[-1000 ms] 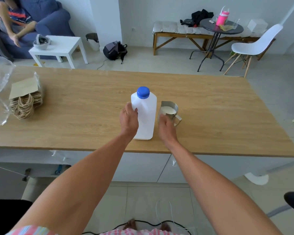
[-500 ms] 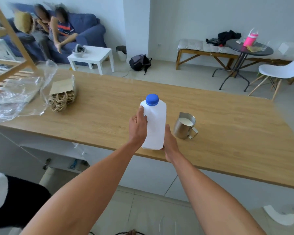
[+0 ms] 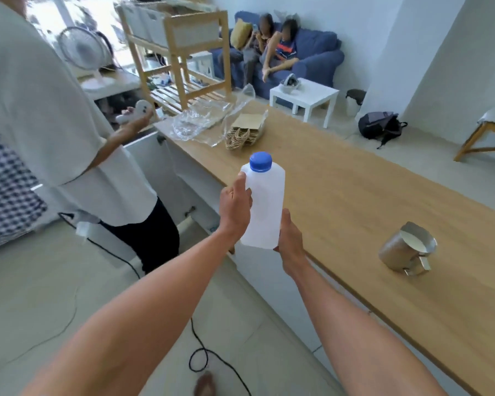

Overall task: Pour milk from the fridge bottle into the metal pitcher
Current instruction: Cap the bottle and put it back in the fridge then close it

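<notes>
At the far left a second person in a white shirt [image 3: 40, 110] stands close by the counter's end, one hand out and holding a small white gadget [image 3: 136, 112]. Behind that is a wooden shelf [image 3: 177, 61], and on the near end of the long wooden counter [image 3: 369, 201] lie a crumpled clear plastic bag [image 3: 197, 124] and a bundle of brown paper bags [image 3: 245, 131]. In the middle, the white milk bottle [image 3: 265, 204] with its blue cap [image 3: 260, 161] screwed on is upright and lifted, held in the air over the counter's front edge. The left hand [image 3: 235, 208] is wrapped around the bottle's left side, thumb up near the shoulder; the right hand [image 3: 290, 241] is closed on the lower right corner, cupping it near the base. Further right, well apart from the bottle, the metal pitcher [image 3: 403, 250] stands on the counter near the front edge with milk showing white inside it and its handle turned toward the camera. In the background two people sit on a blue sofa [image 3: 312, 61] behind a small white table [image 3: 305, 97], with a dark backpack [image 3: 379, 127] on the floor to the right.
</notes>
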`<state>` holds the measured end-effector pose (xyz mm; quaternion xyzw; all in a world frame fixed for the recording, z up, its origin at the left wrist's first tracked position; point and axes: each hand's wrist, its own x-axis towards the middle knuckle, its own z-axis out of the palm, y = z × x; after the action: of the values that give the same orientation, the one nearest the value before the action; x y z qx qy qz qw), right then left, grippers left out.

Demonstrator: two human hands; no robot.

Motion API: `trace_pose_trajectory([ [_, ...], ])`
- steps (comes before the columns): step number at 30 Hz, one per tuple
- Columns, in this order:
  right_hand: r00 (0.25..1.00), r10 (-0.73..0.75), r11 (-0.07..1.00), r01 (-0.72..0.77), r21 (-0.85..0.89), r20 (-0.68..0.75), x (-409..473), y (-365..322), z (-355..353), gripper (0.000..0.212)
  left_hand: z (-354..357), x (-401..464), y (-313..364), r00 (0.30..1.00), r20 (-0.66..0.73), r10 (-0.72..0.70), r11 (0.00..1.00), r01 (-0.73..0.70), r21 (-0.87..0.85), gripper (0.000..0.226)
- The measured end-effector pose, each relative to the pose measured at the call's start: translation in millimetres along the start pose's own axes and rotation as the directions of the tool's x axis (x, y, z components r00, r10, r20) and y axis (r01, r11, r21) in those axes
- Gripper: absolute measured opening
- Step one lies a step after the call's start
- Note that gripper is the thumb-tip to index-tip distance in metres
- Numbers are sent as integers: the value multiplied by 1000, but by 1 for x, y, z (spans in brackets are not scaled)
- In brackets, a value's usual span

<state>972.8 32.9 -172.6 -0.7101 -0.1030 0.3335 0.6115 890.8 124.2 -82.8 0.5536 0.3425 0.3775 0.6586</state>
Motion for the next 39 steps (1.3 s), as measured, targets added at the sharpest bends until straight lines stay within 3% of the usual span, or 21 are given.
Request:
trace_pose_trajectory([
  [4,986,-60,994,73,-82,153,-25,0,65,49,-72,-9,13,984,-170,59,998,-55,28,42],
  [7,964,-24,989,61,-135,265,-44,5,117,60,-131,-25,23,949,-302,90,996,-79,50,43],
  [12,874,-33,972,142,-190,485,-98,16,211,60,-240,-64,42,856,-504,115,991,-136,-5,43],
  [15,803,-2,964,161,-213,596,-141,25,271,61,-307,-98,56,781,-605,158,986,-160,51,42],
  [22,598,47,948,226,-224,800,-271,58,395,68,-457,-194,85,561,-798,219,975,-157,157,52],
  [28,398,110,943,248,-222,911,-387,98,476,58,-560,-294,100,337,-916,219,973,-144,180,61],
  [32,270,168,930,277,-243,948,-461,120,510,61,-609,-361,108,147,-967,209,973,-128,191,56],
  [39,37,283,882,382,-275,959,-559,154,548,64,-655,-454,118,-121,-981,152,977,-129,167,55],
])
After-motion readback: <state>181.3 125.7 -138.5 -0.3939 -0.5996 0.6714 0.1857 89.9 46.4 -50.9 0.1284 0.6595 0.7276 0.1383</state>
